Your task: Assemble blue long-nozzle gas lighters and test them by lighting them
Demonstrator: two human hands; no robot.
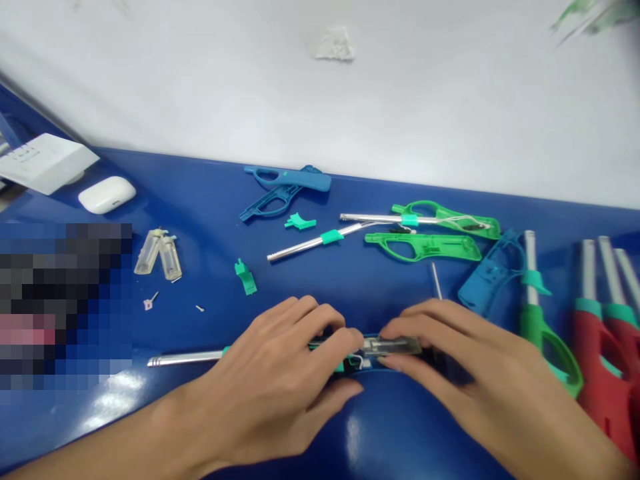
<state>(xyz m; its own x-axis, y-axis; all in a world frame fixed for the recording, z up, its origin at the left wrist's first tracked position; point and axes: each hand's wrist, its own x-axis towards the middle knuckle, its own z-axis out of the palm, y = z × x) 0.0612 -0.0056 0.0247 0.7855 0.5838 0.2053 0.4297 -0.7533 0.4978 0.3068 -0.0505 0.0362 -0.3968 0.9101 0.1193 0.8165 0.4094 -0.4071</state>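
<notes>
A long-necked gas lighter (185, 359) with its inside exposed lies near the front of the blue table, its metal tube pointing left. My left hand (295, 373) is closed over its middle, hiding much of the body. The fingertips of my right hand (465, 360) pinch a clear fuel tank (393, 345) at the lighter's right end, beside white wire. Just beyond my right hand stands a thin metal rod (437, 280). Two more clear tanks (171, 257) lean together at the left, close to small loose parts (149, 304).
Blue handle halves (305, 180), green handle halves (440, 247), metal lighter tubes (305, 248) and teal triggers (246, 277) lie across the back. Whole red lighters (600, 373) and a green one (535, 327) crowd the right. A white earbud case (107, 195) and white box (47, 160) sit left.
</notes>
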